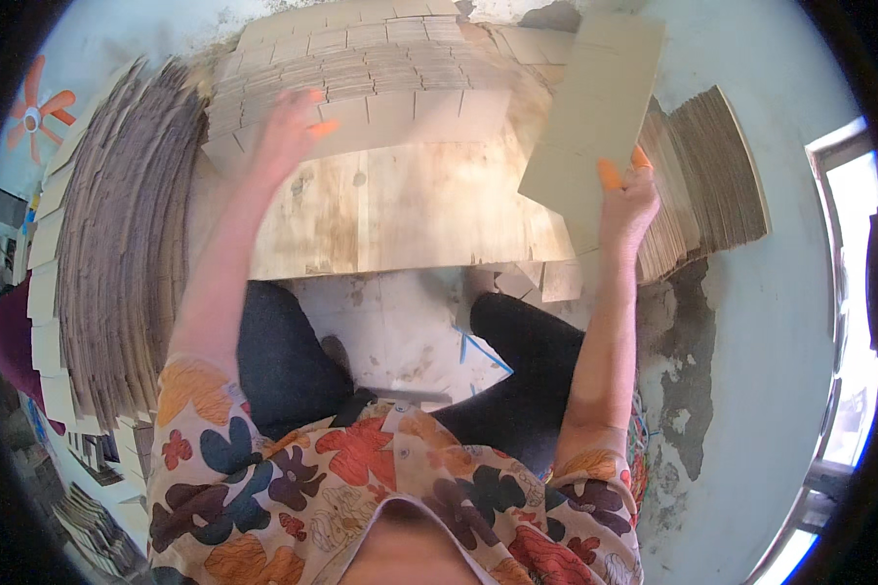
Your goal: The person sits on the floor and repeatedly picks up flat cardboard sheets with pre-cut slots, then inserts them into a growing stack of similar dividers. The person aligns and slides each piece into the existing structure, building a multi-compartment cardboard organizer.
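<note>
My right hand (pixel 630 200) is raised at the right, its orange-tipped fingers closed on the lower right edge of a flat cardboard sheet (pixel 595 117). The sheet is held up, tilted, in front of the right end of the wooden board (pixel 410 210). Over the left part of the board, my left hand (pixel 285 136) is slightly smeared by motion. Its orange-covered fingertips are apart and nothing shows between them. Just beyond it lie overlapping rows of flat cardboard pieces (pixel 390 122) with slits along their edges.
A tall stack of cardboard (pixel 127 234) stands along the left. More cardboard (pixel 707 180) leans by the wall at the right. An orange-bladed fan (pixel 33 119) is at the far left. A bright window (pixel 854 292) is at the far right. My legs are below the board.
</note>
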### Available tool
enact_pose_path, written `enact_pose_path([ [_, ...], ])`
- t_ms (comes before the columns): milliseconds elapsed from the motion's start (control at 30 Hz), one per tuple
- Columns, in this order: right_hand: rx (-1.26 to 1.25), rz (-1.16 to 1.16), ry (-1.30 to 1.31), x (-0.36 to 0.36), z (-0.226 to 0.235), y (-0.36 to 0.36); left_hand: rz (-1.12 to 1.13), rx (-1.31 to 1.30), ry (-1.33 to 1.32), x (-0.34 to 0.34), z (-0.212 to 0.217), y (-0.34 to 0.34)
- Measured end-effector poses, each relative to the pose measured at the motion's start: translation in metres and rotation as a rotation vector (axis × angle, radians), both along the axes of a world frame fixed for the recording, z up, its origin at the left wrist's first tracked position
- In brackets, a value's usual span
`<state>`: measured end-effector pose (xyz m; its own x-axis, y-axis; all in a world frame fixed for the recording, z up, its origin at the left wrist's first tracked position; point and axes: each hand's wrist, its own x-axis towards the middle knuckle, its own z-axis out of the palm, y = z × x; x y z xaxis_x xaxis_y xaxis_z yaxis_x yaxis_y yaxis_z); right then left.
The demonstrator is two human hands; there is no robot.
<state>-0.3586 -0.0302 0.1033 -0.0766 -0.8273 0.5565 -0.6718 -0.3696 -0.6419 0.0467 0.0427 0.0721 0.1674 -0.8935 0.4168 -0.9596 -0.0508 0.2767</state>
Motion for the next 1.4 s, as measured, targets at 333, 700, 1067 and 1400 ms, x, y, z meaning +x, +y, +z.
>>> enact_pose_path([
  [333,-0.038,0.010,0.124,0.042,-0.029,-0.009,-0.109,0.149,-0.111,-0.089,-0.048,-0.131],
  [700,-0.005,0.054,0.035,0.044,-0.033,-0.002,-0.306,-0.204,-0.171,-0.073,-0.066,-0.151],
  [1067,0.053,0.134,0.154,0.057,-0.027,0.014,-0.524,0.022,-0.227,-0.130,-0.050,-0.091],
  [1400,0.048,0.287,0.235,0.056,-0.040,0.011,-0.649,-0.020,-0.156,-0.163,-0.030,-0.065],
])
